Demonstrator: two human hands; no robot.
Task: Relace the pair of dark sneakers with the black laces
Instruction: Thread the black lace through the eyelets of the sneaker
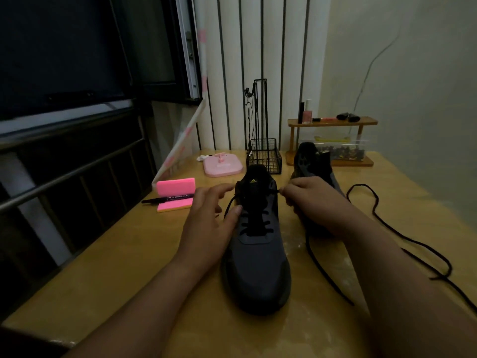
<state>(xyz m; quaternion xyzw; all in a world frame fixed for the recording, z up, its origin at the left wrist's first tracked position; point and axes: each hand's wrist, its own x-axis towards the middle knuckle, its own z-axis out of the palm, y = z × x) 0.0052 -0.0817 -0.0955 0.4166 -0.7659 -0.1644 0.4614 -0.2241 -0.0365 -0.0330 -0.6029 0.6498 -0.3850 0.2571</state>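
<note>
Lacing the sneaker point(258, 267).
Right hand point(309, 200) is pinching the black lace point(276, 192); opposite that pinch, left hand point(209, 220) is resting, fingers relaxed, against its side.

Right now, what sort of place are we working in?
Probably a home bedroom desk beside a window: a small wooden shelf holding nail polish, and a wire basket at the back.

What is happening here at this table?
A person is lacing the near dark grey sneaker on the yellow wooden table. The right hand pinches its black lace near the top eyelets; the left hand rests open against the shoe's side. The second dark sneaker stands behind, and another black lace lies loose.
</note>
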